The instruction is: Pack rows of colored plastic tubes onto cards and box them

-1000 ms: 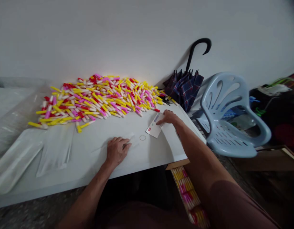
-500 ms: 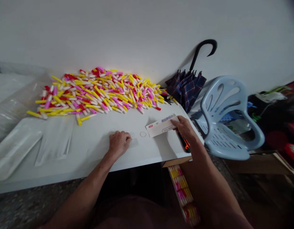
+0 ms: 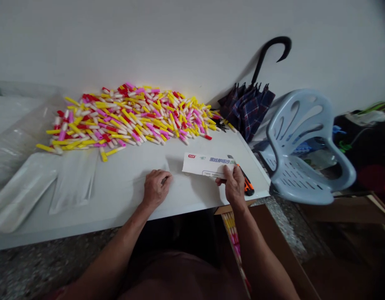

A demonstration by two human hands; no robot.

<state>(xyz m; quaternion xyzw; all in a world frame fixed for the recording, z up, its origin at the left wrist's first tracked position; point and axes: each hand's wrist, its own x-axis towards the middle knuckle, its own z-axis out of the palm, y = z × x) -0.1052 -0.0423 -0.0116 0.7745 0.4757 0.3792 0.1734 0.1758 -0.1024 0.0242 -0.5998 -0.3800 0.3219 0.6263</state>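
My right hand (image 3: 233,183) pinches the right end of a flat white printed card (image 3: 205,165), raised over the table's right part. My left hand (image 3: 156,185) rests on the white table (image 3: 123,183) with its fingers curled together; a small dark bit shows between thumb and fingers, too small to name. Behind both hands lies a big pile of small tubes (image 3: 139,118) with white, yellow, pink and red parts. An orange and black cutter (image 3: 247,183) lies just right of my right hand, partly hidden by it.
Clear plastic bags (image 3: 75,179) lie at the table's left. A folded plaid umbrella (image 3: 250,108) leans on the wall at the back right, beside a light blue chair (image 3: 298,154). Below the table's right edge, an open cardboard box (image 3: 273,246) holds more tubes.
My right hand has moved left and down and turned, and the card now lies more level. A clear piece and a ring mark beside my left hand no longer show.
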